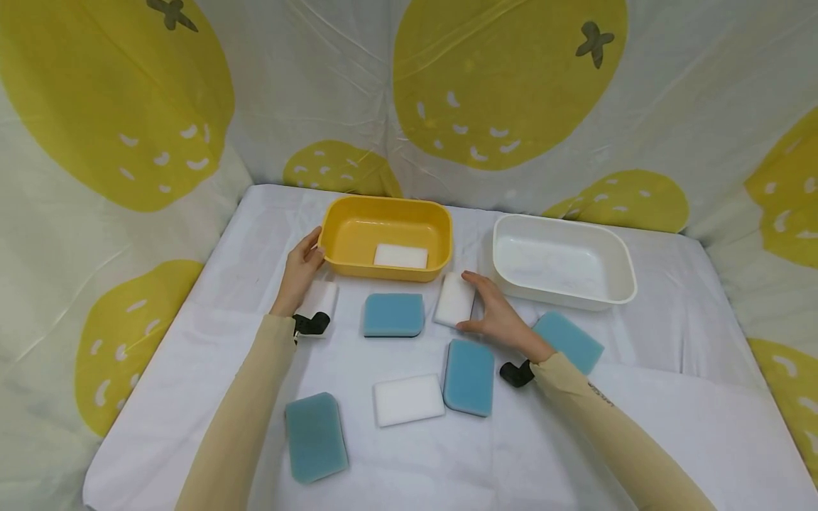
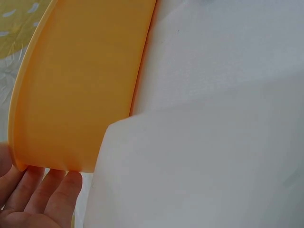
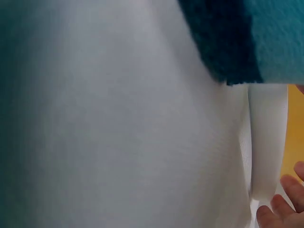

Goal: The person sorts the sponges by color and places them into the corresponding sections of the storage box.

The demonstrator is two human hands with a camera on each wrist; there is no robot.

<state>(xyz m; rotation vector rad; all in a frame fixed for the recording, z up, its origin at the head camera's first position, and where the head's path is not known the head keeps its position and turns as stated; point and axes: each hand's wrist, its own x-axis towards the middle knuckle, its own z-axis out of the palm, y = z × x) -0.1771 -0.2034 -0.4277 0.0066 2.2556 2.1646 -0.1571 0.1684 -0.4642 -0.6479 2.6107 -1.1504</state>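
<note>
At the left end of a yellow basin (image 1: 385, 270), my left hand (image 1: 299, 273) holds the rim, its fingers (image 2: 35, 185) along the end wall and its thumb partly out of view. A white sponge (image 1: 401, 256) lies inside that basin. My right hand (image 1: 497, 312) spans another white sponge (image 1: 451, 301) lengthwise, index finger at the far end and thumb at the near end. Dark material shows along this sponge's right edge. Beneath my left wrist lies a further white sponge (image 1: 324, 298), partly covered. In the right wrist view a blue sponge (image 3: 280, 38) is close to the camera.
A white basin (image 1: 562, 292) stands at the back right. Blue sponges lie at centre (image 1: 393, 314), nearer the front (image 1: 469, 377), front left (image 1: 316, 438) and by my right sleeve (image 1: 569, 341). Another white sponge (image 1: 409, 400) lies front centre. A lemon-printed cloth (image 1: 511, 85) hangs behind.
</note>
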